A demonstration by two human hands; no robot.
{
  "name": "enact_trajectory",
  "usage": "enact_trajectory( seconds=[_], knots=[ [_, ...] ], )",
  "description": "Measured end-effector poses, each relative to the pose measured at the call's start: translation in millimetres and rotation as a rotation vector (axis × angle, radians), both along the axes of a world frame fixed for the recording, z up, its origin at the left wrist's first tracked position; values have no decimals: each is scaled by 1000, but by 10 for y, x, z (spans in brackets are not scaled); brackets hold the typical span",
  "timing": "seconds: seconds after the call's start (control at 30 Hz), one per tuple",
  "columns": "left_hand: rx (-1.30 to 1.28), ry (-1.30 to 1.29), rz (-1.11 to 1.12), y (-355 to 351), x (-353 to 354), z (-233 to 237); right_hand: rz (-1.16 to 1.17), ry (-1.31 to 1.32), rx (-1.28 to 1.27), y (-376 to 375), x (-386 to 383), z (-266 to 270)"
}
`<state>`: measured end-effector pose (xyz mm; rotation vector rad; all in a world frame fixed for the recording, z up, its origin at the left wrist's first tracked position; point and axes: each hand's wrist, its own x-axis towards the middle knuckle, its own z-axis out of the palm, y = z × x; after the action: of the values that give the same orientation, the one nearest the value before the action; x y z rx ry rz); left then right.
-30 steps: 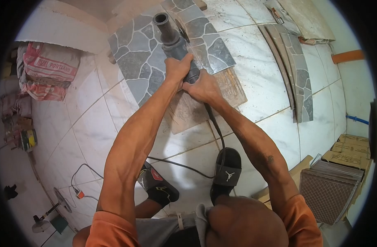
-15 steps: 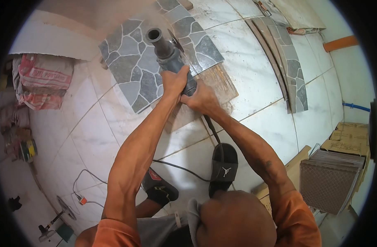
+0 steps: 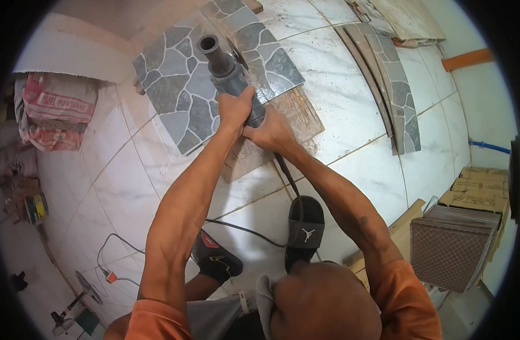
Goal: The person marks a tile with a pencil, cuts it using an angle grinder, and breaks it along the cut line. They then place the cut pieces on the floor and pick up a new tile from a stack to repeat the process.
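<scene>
Both of my hands are wrapped round a dark angle grinder (image 3: 233,83). My left hand (image 3: 235,109) grips its body, and my right hand (image 3: 269,131) holds the rear end, just behind the left. The grinder's disc (image 3: 235,52) stands on edge at the stone-patterned tile (image 3: 175,85), near a cut line. How deep the disc sits is hidden. Under the tile lies a worn wooden board (image 3: 297,113). A black cord (image 3: 285,170) runs from the grinder's rear down past a sandal.
Cut tile strips (image 3: 404,107) lie at the right. Stacked tiles (image 3: 450,243) and cardboard boxes (image 3: 478,190) stand at the lower right. Cement bags (image 3: 58,107) are at the left. An orange plug (image 3: 111,277), a fan (image 3: 88,287) and a sandalled foot (image 3: 305,232) are lower down.
The whole view has shifted slightly, with things appearing a little further left. Both hands keep their grip on the grinder, and the dust near the disc looks thinner.
</scene>
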<state>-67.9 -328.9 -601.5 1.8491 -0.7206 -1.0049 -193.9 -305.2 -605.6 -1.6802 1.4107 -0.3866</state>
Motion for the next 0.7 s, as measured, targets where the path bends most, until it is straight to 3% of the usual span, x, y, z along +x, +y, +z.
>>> enact_trajectory(
  seconds=[0.1, 0.47, 0.7],
  knots=[
    [-54, 98, 8, 80, -48, -71, -3, -72, -129, 153, -78, -17],
    [-118, -11, 75, 398, -302, -554, -22, 12, 87, 445, -344, 197],
    [-94, 31, 36, 311, -219, -367, -40, 2, -24, 365, -245, 123]
  ],
)
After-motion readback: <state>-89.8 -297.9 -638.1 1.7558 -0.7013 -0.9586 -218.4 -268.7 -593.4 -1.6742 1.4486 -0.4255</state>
